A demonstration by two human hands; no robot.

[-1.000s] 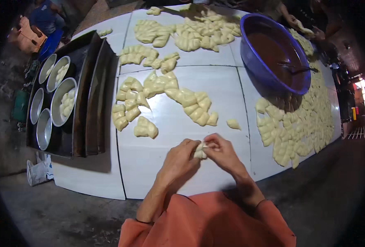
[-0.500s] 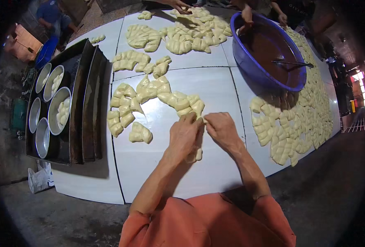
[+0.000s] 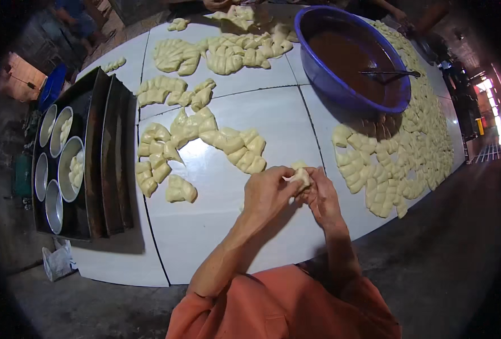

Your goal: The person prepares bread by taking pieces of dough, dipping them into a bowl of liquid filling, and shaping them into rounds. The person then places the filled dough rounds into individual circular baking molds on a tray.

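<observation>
Between my two hands, over the white tabletop, is a small pale piece of dough. My left hand pinches it from one side with thumb and fingers. Closed on its other side is my right hand, its fingertips partly hidden behind the dough. Just beyond my left hand lies a curved cluster of cut dough pieces. A lone lump of dough rests farther left.
A purple-blue basin of brown filling, with a dark-handled spoon, stands at the far right. Many dough pieces spread along the right side. At left, stacked black trays carry round tins, some holding dough. Other people's hands work at the far edge.
My hands, earlier pressed together over a dough strip on the table, now hold a small dough piece slightly farther right. The view has shifted a little.
</observation>
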